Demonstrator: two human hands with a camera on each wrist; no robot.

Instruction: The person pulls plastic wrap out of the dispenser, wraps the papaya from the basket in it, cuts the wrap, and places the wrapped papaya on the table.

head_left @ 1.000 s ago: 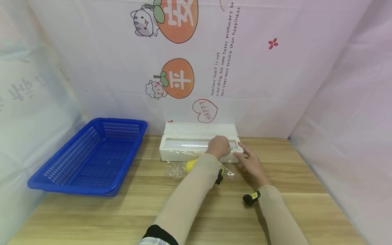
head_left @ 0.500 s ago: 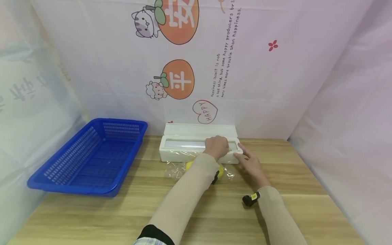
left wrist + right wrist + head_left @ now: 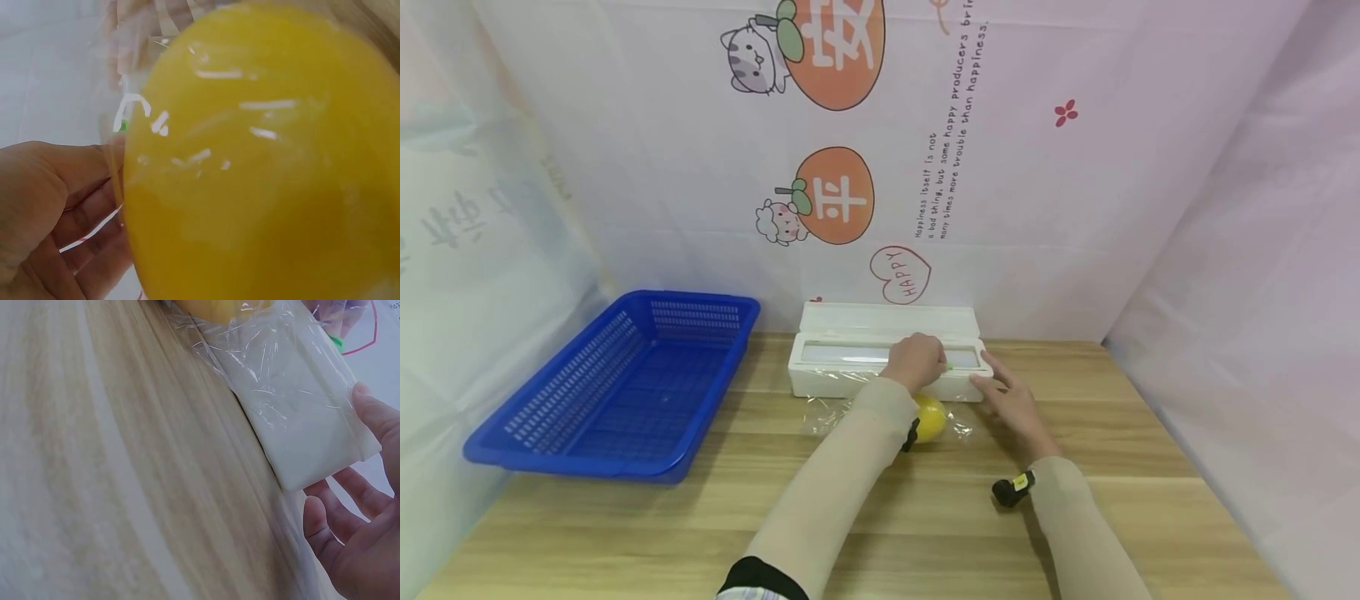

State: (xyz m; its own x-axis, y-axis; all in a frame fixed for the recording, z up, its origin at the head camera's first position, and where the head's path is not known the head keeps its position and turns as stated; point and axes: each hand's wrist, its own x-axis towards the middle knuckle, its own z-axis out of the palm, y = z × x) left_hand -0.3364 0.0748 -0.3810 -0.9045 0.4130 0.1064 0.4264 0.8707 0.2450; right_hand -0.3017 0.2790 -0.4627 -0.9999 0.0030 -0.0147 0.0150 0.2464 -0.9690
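A white cling film dispenser (image 3: 823, 383) stands against the back wall with its lid (image 3: 887, 318) raised. Clear cling film (image 3: 262, 375) hangs over its front and drapes onto a yellow lemon-like fruit (image 3: 931, 418) on the table. My left hand (image 3: 914, 363) pinches the small green slide cutter (image 3: 949, 367) on the dispenser's front edge; the fingers hide most of it. With thumb on top and fingers round the end, my right hand (image 3: 1015, 407) holds the dispenser's right end. The film-covered fruit (image 3: 262, 162) fills most of the left wrist view.
A blue plastic basket (image 3: 700, 417) sits at the left of the wooden table (image 3: 970, 542). Printed white sheeting (image 3: 1015, 275) rises behind the dispenser and along both sides.
My left hand has moved left along the dispenser's front edge with the slide cutter, uncovering more of the yellow fruit. The right hand has stayed at the right end.
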